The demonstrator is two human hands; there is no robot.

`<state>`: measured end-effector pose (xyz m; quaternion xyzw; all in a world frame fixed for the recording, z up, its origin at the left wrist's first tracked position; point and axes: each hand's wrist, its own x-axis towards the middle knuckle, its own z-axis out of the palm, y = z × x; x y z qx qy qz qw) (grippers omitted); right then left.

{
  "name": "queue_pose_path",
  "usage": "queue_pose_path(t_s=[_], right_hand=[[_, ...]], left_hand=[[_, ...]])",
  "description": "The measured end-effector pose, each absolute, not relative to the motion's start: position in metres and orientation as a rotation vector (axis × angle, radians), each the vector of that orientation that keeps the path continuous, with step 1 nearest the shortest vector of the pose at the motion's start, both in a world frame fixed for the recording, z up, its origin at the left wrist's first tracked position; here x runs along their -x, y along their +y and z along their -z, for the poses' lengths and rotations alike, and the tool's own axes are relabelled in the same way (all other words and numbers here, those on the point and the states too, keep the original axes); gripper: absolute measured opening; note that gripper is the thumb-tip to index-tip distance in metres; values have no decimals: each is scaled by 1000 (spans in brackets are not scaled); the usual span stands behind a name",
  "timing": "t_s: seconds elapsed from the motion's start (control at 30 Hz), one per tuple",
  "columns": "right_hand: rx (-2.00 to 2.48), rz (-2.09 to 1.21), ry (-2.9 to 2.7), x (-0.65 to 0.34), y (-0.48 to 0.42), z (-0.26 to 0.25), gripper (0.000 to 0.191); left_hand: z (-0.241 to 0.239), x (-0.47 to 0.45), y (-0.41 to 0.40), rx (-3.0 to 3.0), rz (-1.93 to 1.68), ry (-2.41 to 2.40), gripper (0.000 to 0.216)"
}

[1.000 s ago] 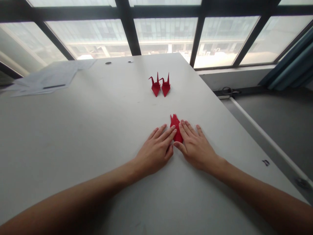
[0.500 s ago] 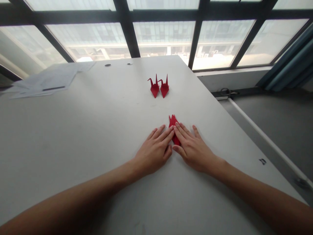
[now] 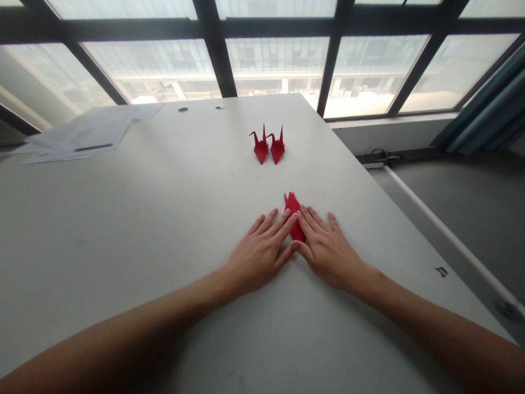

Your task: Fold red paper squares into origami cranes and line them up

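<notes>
A folded piece of red origami paper (image 3: 297, 232) lies flat on the white table, its narrow points facing the window. My left hand (image 3: 262, 249) rests palm down with fingers stretched out, its fingertips on the paper's left side. From the other side, my right hand (image 3: 328, 246) lies flat with its fingers on the paper's right edge. The two thumbs meet near the lower end of the paper. Part of the paper is hidden beneath the fingers. Farther back, two finished red paper cranes, a left one (image 3: 261, 150) and a right one (image 3: 278, 150), stand side by side.
Loose white paper sheets (image 3: 82, 131) with a dark pen (image 3: 93, 147) on them lie at the table's far left. The white table's (image 3: 164, 219) right edge runs diagonally beside a white bar (image 3: 447, 232) near the floor. Windows and a blue curtain (image 3: 488, 104) are behind.
My left fingers have slid slightly right across the red paper, and my right fingertips have shifted a little outward. The thumbs have come together. The cranes have stayed in place.
</notes>
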<state>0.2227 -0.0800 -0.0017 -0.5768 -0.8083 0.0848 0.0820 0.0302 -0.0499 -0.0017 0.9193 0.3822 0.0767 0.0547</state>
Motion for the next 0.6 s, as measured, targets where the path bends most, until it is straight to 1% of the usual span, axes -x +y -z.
queue_pose_path(t_s=[0.37, 0.6], right_hand=[[1627, -262, -2446, -226, -66, 0, 69], [1699, -225, -2392, -222, -67, 2, 68]], left_hand=[[5, -30, -49, -2761, -281, 1176, 62], [3, -31, -50, -2737, -338, 1204, 58]])
